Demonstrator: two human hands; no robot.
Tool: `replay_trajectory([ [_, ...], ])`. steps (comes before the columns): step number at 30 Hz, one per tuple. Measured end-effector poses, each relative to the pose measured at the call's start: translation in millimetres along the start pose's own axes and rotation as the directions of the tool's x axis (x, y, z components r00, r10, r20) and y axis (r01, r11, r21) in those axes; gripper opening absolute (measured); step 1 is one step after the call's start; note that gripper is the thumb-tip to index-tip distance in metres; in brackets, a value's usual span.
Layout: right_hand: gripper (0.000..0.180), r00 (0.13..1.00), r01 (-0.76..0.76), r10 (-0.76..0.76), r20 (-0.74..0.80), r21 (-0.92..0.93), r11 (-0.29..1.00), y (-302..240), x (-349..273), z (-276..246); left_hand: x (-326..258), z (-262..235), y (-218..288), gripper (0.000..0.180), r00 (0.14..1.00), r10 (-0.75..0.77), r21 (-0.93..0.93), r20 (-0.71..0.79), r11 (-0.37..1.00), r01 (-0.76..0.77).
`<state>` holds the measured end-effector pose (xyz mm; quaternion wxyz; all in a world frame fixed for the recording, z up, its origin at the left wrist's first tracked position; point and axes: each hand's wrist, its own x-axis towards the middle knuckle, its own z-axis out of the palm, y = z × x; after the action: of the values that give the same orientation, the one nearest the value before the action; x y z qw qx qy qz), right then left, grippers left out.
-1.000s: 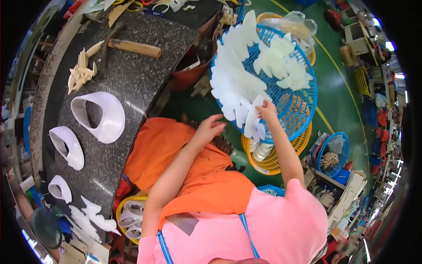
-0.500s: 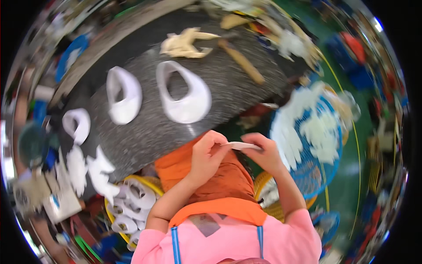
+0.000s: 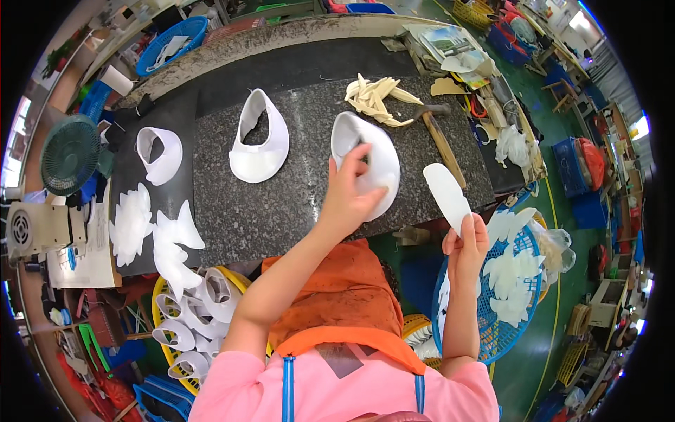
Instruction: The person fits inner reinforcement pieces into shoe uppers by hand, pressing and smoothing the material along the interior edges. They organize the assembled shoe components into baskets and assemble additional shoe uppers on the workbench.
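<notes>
On the dark stone slab stand white shoe uppers: one upper point(image 3: 383, 169) at the right, a middle upper point(image 3: 260, 162) and a left upper point(image 3: 165, 167). Over the right one is my left hand point(image 3: 348, 193), thumb and fingers apart, reaching across its opening and side. Contact is hard to judge there. My right hand point(image 3: 467, 246) pinches the lower end of a long, flat white piece with a rounded tip point(image 3: 446, 193), shaped like an insole. It is held up near the slab's right edge, above the blue basket point(image 3: 510, 344) of similar white pieces.
A hammer point(image 3: 444, 149) and a heap of cream strips point(image 3: 380, 97) lie at the slab's far right. White cut pieces point(image 3: 176, 243) hang over the left edge. A yellow basket point(image 3: 160, 309) holds several uppers. A green fan point(image 3: 70, 155) stands far left.
My hands were together before my apron with the white piece between them. They have parted: the left has gone forward to the right upper, while the right keeps the piece. The view has shifted.
</notes>
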<state>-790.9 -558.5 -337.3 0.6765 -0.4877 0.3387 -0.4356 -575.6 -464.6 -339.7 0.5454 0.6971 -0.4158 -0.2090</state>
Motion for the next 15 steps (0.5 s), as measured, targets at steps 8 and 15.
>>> replay_trajectory([
  [8,0.022,0.984,-0.161,0.147,0.102,0.137,0.977,5,23,44,-68,-26,-12,0.055,0.874,-0.412,-0.859,-0.257,0.512,-0.012],
  [15,0.025,0.876,-0.356,0.189,0.443,0.333,0.873,7,44,121,-11,-75,10,0.047,0.957,0.252,0.547,-0.145,0.826,-0.135],
])
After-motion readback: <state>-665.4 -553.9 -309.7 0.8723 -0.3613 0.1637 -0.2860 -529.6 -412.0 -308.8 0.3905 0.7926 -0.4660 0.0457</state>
